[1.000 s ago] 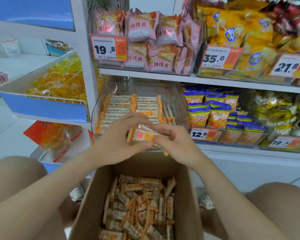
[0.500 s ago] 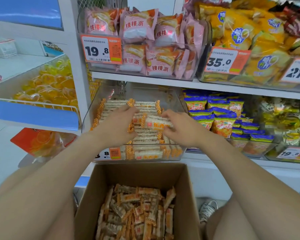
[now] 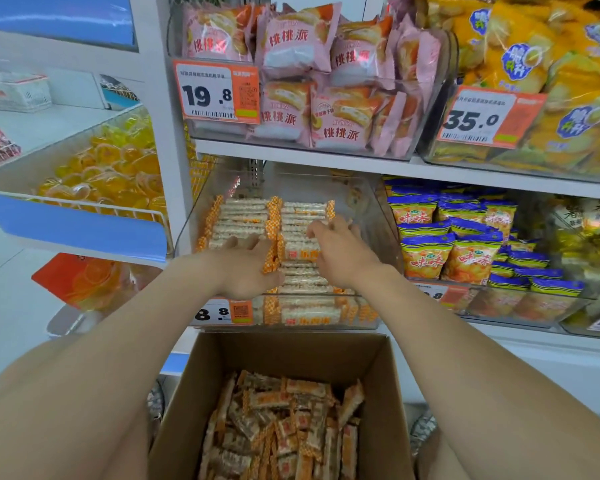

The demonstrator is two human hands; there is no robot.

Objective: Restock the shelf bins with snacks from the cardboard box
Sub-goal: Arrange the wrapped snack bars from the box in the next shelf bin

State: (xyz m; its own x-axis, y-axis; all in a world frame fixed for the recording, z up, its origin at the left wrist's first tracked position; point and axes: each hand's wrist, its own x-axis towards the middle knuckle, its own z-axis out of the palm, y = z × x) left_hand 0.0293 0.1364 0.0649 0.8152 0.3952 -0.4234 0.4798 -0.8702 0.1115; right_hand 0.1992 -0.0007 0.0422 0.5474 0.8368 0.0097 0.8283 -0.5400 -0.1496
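The clear bin [image 3: 378, 220] holds snack bars [image 3: 243, 216] in see-through wrappers with orange checkered ends. They lie flat and crosswise in two neat stacks side by side, filling the bin from its front wall towards the back. The left hand [image 3: 246, 268] and right hand [image 3: 340, 251] lie palm-down on the top bars near the bin's front. Just below and in front of the bin, the cardboard box [image 3: 378, 393] stands open, holding loose bars [image 3: 281, 427] of the same kind in a jumble.
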